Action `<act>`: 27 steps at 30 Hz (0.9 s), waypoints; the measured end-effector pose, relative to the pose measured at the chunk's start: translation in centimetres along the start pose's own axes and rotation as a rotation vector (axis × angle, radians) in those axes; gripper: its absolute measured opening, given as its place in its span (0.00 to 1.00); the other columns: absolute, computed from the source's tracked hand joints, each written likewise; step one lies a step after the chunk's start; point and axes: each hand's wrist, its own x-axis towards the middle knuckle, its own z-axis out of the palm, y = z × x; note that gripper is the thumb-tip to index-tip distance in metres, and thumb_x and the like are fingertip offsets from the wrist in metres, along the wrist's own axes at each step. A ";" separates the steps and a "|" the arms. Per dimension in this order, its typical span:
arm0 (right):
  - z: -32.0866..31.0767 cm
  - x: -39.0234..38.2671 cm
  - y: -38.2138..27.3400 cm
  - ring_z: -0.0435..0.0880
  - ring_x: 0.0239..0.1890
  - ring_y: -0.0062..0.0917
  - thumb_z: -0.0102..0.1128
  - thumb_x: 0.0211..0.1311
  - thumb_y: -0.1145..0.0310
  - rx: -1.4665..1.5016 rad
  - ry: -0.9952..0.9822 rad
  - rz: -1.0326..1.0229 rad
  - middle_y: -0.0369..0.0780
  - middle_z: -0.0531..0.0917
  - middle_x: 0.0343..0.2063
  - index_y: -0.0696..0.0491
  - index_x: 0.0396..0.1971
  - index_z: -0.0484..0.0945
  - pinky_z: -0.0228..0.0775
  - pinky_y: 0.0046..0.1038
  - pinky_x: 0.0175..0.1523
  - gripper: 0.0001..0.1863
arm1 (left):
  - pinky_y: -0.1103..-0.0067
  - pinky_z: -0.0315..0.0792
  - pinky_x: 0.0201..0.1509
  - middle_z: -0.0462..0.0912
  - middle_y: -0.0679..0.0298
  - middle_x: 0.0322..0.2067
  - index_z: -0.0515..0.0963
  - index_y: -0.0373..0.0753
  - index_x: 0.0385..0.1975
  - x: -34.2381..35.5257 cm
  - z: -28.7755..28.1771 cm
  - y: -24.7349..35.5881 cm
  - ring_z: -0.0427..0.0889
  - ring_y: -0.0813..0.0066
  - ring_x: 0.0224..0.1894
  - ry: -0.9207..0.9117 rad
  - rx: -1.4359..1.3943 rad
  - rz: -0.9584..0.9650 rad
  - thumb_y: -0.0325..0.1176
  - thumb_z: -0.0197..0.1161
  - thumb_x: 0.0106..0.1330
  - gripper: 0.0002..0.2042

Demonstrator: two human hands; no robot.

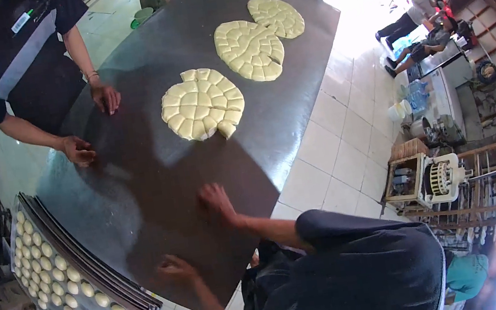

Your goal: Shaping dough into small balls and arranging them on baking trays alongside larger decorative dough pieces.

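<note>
My left hand (176, 267) is low over the dark metal worktable (157, 187), near its front edge. Its fingers look bent but are smeared by motion, and whatever may lie under them is hidden. Farther right, my right hand (218, 203) rests palm down at the table top, fingers spread forward; no object shows in it. Beyond it lies a flat round of pale dough (203, 105) scored into many pieces, with a gap at its rim. Two more cut dough rounds, a larger one (249, 50) and a smaller one (277, 16), touch each other toward the far end.
Across the table at left, a co-worker's hands (105, 97) are at the surface. Stacked trays (94, 259) stand at the left edge, the top one bearing rows of dough balls (55, 274). At right are a tiled floor (328, 137), a machine (445, 179) and people farther off.
</note>
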 end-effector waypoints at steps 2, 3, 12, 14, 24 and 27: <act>0.2 -1.0 0.3 0.70 0.48 0.42 0.60 0.61 0.64 0.136 -0.066 -0.260 0.43 0.72 0.41 0.46 0.41 0.76 0.62 0.46 0.54 0.09 | 0.61 0.69 0.38 0.72 0.51 0.32 0.69 0.33 0.36 0.4 0.3 0.3 0.72 0.54 0.31 -0.023 -0.063 0.112 0.40 0.63 0.71 0.15; -0.4 -1.3 0.7 0.70 0.50 0.41 0.60 0.62 0.64 0.125 -0.203 -0.156 0.43 0.73 0.42 0.47 0.41 0.76 0.62 0.47 0.55 0.09 | 0.62 0.69 0.37 0.72 0.51 0.31 0.69 0.33 0.36 0.6 0.3 0.1 0.72 0.55 0.31 -0.041 -0.035 0.150 0.38 0.62 0.72 0.14; -3.2 3.0 -2.1 0.73 0.45 0.39 0.64 0.59 0.65 0.182 -0.149 -0.134 0.43 0.75 0.37 0.51 0.38 0.74 0.68 0.41 0.54 0.11 | 0.62 0.71 0.43 0.75 0.48 0.34 0.71 0.30 0.38 -0.7 0.6 -1.0 0.74 0.46 0.36 -0.101 -0.053 -0.103 0.41 0.61 0.72 0.16; -4.2 1.8 -1.0 0.73 0.45 0.40 0.63 0.61 0.65 0.185 -0.152 -0.172 0.44 0.75 0.37 0.52 0.38 0.75 0.68 0.42 0.54 0.10 | 0.62 0.71 0.46 0.75 0.47 0.35 0.72 0.29 0.40 -1.3 0.0 -1.2 0.75 0.46 0.39 -0.158 0.003 -0.072 0.42 0.61 0.72 0.18; -4.2 -1.1 -2.5 0.76 0.44 0.43 0.62 0.65 0.67 0.139 -0.097 -0.056 0.46 0.77 0.35 0.57 0.35 0.76 0.67 0.45 0.52 0.09 | 0.65 0.71 0.49 0.74 0.51 0.38 0.70 0.35 0.40 -0.9 -3.3 -0.8 0.75 0.52 0.41 -0.132 -0.178 0.178 0.39 0.66 0.67 0.15; -5.6 -0.6 -1.8 0.76 0.44 0.42 0.64 0.63 0.70 -0.034 -0.052 -0.073 0.45 0.78 0.35 0.56 0.35 0.77 0.69 0.42 0.50 0.07 | 0.65 0.71 0.49 0.75 0.50 0.39 0.71 0.35 0.40 0.0 -4.4 -0.2 0.76 0.52 0.44 -0.160 -0.049 -0.164 0.38 0.67 0.67 0.15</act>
